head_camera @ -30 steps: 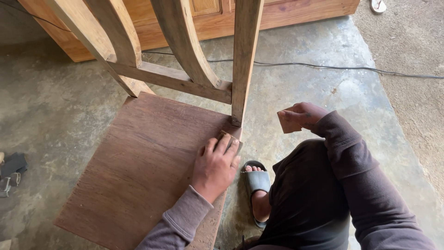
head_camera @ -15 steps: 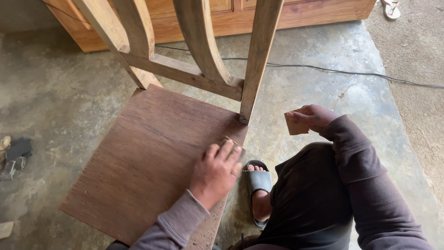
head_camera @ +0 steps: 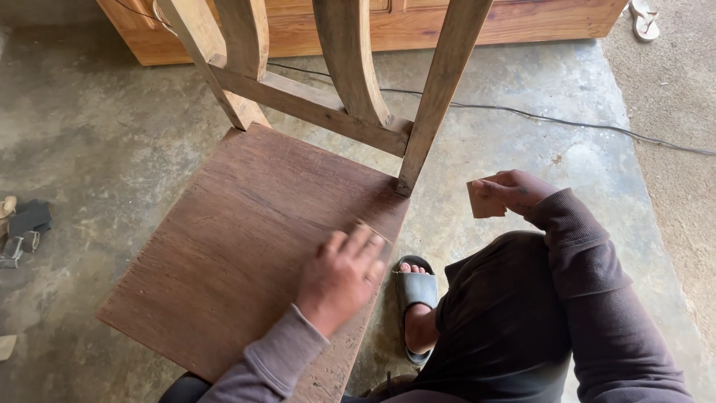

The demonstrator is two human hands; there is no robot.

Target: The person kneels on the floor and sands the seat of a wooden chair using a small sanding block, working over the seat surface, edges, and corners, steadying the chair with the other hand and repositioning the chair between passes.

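Wooden chair seat (head_camera: pixel 239 246) lying centre frame. Left hand (head_camera: pixel 341 277) pressing flat, fingers spread, on sandpaper piece (head_camera: pixel 373 230) at seat's 4 o'clock edge. Right hand (head_camera: pixel 514 190), at 2 o'clock, pinching second sandpaper square (head_camera: pixel 483 201), fingers curled.

The floor (head_camera: pixel 112 134) is bare concrete, grey and mottled with darker stains and pale patches. To the right it meets a rougher, sandier strip (head_camera: pixel 671 186). Along the top runs the base of a wooden cabinet (head_camera: pixel 522 22), orange-brown, with panelled fronts. A thin black cable (head_camera: pixel 537 116) trails across the concrete from under the cabinet toward the right edge. A pale sandal (head_camera: pixel 643 19) lies at the top right corner on the sandy strip. At the left edge sit some dark scraps (head_camera: pixel 26 224). The light is soft, even daylight with faint shadows.
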